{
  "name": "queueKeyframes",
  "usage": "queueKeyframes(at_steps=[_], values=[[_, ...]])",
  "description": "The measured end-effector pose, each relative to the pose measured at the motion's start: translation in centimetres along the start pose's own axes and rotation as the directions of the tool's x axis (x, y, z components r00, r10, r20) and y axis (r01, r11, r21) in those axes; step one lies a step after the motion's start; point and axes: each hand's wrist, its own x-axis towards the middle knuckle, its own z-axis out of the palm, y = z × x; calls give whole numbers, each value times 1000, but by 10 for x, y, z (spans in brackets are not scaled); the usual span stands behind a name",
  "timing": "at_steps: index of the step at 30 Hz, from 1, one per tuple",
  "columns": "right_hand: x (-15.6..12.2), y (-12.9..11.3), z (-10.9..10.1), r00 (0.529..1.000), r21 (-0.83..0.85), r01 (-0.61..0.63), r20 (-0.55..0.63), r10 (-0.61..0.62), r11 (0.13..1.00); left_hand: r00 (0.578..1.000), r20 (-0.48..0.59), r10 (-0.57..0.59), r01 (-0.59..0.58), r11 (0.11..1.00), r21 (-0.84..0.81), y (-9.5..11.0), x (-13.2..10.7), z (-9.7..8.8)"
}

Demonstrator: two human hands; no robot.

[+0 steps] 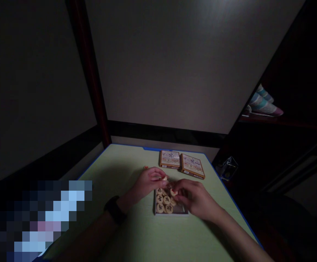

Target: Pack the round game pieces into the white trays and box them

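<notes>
A shallow box [155, 203] on the table holds several round wooden Chinese chess pieces [166, 199] marked with dark characters. My left hand [151, 181] is above the box's far left part, its thumb and fingers closed on a pale chess piece [164, 178]. On the right side, my right hand [193, 196] pinches another piece with a red character [174, 192], just over the box. Part of the box's right side is hidden beneath this hand. A dark band circles my left wrist.
Two flat Chinese chess boxes, a left one [169, 159] and a right one [192, 165], lie at the back of the pale green, blue-edged table [125, 156]. A wall panel stands behind. Striped fabric [265, 102] rests on a shelf at right.
</notes>
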Motion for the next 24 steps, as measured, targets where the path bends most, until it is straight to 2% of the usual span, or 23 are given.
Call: queueKeyframes(at_steps=[3, 6, 11, 16, 24], values=[[-2, -4, -13, 962, 30, -173, 219, 163, 984, 998, -55, -17, 16, 1000, -4, 2, 1, -3], [-5, -7, -14, 921, -38, -222, 320, 222, 974, 996, -85, -4, 8, 999, 39, 2, 1, -5], [-6, -10, -9, 905, -48, -251, 342, 252, 967, 997, -72, 32, -26, 996, 83, 3, 2, -4], [-8, -9, -8, 898, -110, -202, 376, 229, 973, 999, -44, 23, -19, 996, 89, 3, 0, -3], [-5, -12, -11, 914, -52, -52, 400, 69, 997, 999, -33, 29, -25, 994, 108, 3, -1, -4]])
